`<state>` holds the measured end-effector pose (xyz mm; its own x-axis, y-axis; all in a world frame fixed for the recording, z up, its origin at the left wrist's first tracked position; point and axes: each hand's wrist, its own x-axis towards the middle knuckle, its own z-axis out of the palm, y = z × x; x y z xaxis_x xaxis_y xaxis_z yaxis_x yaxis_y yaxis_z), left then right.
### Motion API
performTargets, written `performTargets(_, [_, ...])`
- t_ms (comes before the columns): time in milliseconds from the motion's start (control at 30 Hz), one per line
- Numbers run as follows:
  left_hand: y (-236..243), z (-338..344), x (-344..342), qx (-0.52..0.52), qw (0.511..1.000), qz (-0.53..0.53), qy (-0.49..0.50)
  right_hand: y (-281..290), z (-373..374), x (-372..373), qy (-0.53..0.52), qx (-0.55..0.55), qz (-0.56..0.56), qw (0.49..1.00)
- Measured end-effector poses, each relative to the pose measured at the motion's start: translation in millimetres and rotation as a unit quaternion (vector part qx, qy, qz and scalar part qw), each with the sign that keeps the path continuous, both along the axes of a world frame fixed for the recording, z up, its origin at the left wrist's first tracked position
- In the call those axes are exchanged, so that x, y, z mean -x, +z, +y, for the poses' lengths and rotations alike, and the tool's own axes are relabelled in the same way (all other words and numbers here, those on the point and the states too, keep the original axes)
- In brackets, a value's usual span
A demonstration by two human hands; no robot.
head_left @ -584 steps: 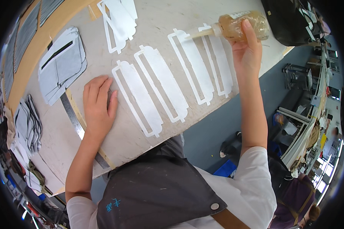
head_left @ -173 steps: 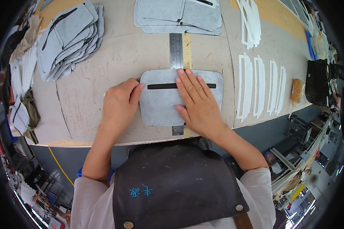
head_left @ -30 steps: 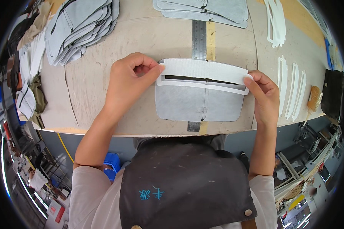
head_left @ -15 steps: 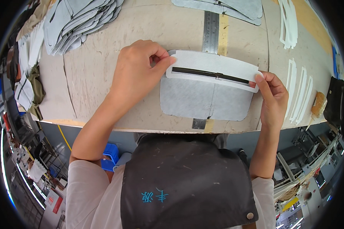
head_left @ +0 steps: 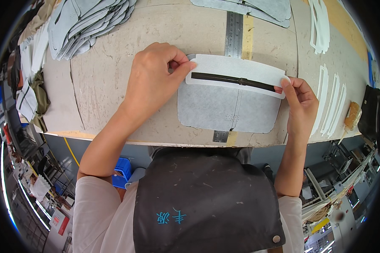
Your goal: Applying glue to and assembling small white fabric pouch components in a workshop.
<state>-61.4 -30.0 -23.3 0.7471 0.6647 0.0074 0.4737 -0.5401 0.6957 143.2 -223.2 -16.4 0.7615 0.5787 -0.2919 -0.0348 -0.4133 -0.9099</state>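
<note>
A white strip with a long slot (head_left: 223,63) is stretched between my two hands, over the far part of a pale grey, round-cornered panel (head_left: 211,105). Through the slot shows a dark band with a small raised spot near its middle. My left hand (head_left: 156,69) pinches the strip's left end between thumb and fingers, where a grey corner of the panel peeks out. At the other end, my right hand (head_left: 299,95) has its thumb on top and a fingertip showing through the slot. Whether the strip lies flat on the panel, I cannot tell.
Under the panel runs a steel ruler (head_left: 234,36) beside a yellow tape strip (head_left: 247,38). Similar grey panels are piled (head_left: 88,25) at the far left, more (head_left: 249,10) at the far middle. White slotted strips (head_left: 328,103) and a brush-like tool (head_left: 352,116) lie right.
The strip and both hands have shifted very slightly, with the strip's lower edge a little farther from me at the right. Both hands keep their pinch. The panel stays nearly in place.
</note>
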Motion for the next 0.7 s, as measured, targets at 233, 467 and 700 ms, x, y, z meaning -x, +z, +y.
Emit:
performTargets(233, [-0.4, -0.5, -0.3, -0.002, 1.000, -0.006, -0.001, -0.3, -0.2, 1.3, 0.000, 0.002, -0.010, 1.000])
performTargets(467, [-2.5, -1.6, 0.5, -0.007, 1.000, -0.016, -0.003, -0.6, 0.2, 2.7, 0.001, -0.005, -0.017, 1.000])
performTargets(700, [-4.1, -2.3, 0.1, -0.017, 1.000, -0.020, -0.007, -0.7, 0.1, 3.0, -0.003, -0.008, -0.014, 1.000])
